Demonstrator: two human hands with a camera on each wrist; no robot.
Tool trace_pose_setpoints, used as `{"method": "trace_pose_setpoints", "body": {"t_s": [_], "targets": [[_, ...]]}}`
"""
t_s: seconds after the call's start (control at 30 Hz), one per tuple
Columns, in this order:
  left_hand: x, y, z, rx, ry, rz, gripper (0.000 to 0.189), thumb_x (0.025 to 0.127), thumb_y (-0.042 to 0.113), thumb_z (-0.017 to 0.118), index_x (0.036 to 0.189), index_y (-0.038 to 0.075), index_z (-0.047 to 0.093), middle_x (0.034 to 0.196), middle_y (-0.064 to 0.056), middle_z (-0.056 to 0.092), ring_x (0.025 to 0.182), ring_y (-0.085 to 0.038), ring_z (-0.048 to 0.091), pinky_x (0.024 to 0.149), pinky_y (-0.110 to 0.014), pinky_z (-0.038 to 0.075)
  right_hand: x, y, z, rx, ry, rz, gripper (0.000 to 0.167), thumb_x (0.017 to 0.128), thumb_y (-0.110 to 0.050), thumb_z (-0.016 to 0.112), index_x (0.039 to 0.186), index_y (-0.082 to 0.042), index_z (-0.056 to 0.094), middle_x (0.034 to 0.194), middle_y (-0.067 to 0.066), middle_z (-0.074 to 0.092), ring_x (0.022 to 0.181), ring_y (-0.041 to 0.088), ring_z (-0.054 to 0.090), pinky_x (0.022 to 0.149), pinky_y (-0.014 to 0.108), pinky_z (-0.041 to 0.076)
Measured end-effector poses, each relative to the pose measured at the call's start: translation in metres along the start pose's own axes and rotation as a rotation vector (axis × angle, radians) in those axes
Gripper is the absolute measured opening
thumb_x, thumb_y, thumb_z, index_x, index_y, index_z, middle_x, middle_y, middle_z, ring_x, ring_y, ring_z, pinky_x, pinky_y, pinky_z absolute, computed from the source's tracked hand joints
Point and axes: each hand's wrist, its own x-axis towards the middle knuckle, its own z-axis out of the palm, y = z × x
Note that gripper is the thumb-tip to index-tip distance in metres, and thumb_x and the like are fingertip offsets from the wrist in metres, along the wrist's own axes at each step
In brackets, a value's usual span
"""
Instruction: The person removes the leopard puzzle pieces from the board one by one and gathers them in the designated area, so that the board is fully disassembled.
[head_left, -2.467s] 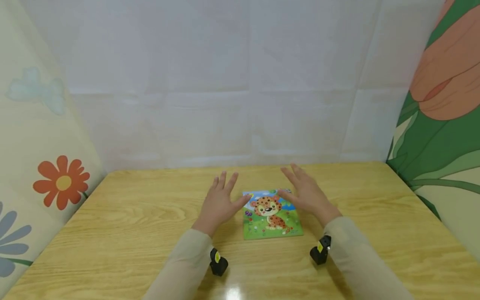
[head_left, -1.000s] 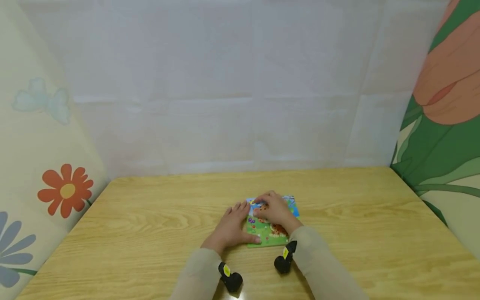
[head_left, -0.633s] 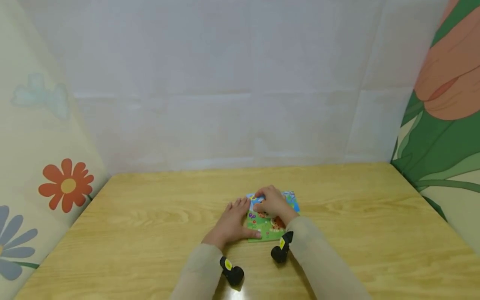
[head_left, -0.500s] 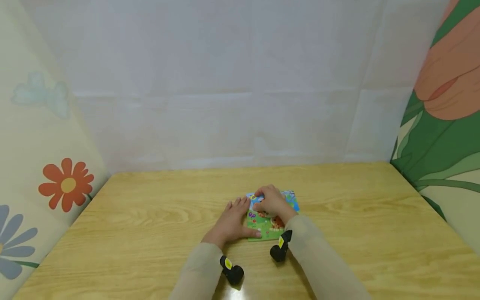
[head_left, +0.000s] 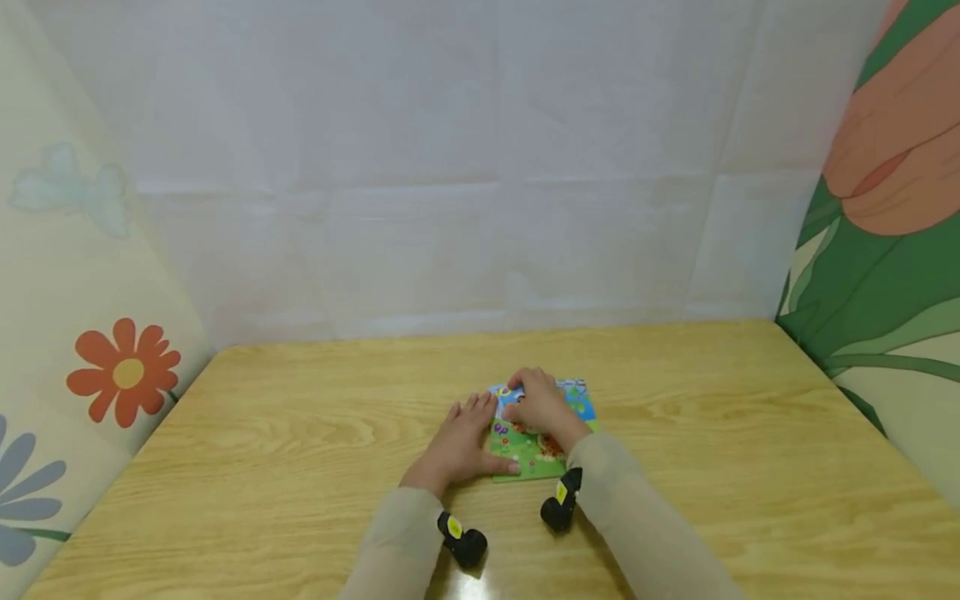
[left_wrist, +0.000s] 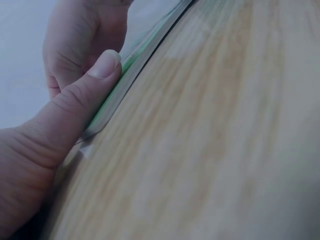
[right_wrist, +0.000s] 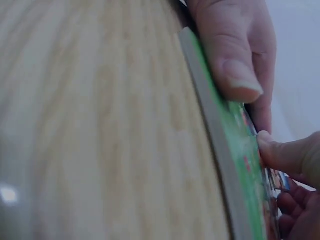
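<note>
A square jigsaw puzzle board (head_left: 536,467) with a cartoon leopard on green grass and blue sky lies flat on the table. My left hand (head_left: 457,446) lies along its left side, fingers extended, its thumb (left_wrist: 75,107) resting on the near left corner. My right hand (head_left: 542,406) is over the picture's middle with thumb (right_wrist: 280,152) and fingers curled together. They appear to pinch a puzzle piece at the leopard's head, mostly hidden by the hand. The right wrist view shows the board's thick grey edge (right_wrist: 210,117).
The wood-grain table (head_left: 300,433) extends around the board. A white cloth (head_left: 420,200) hangs behind it. Flower-printed walls (head_left: 885,275) stand at both sides. A small black wrist device (head_left: 467,546) is on each sleeve.
Both hands, spread apart at the board's two sides at first, have come down onto it. The left settled at the left edge; the right moved left and curled over the picture. Little has moved since.
</note>
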Motion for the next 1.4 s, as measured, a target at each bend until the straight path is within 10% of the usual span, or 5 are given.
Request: {"method": "trace_pose_setpoints", "body": {"t_s": [0.5,1.4], "targets": [[-0.003,0.005,0.005,0.008,-0.006,-0.015,0.108,0.067,0.056,0.074,0.145,0.001,0.023,0.152,-0.016,0.020,0.141,-0.033,0.012,0.116,-0.047,0.003,-0.007,0.011,-0.002,0.166,0.102,-0.102,0.030,0.074,-0.009,0.077,0.100,-0.010,0.063,0.081,0.005,0.063,0.068,0.012,0.053,0.057,0.023,0.045],[-0.003,-0.001,-0.001,0.040,-0.035,-0.024,0.110,0.067,0.058,0.072,0.146,0.001,0.021,0.152,-0.014,0.017,0.142,-0.031,0.010,0.115,-0.048,0.001,-0.009,0.038,-0.047,0.451,0.180,0.056,0.019,0.091,-0.006,0.056,0.107,0.001,0.064,0.097,0.015,0.064,0.076,0.015,0.055,0.065,0.025,0.048]]}}
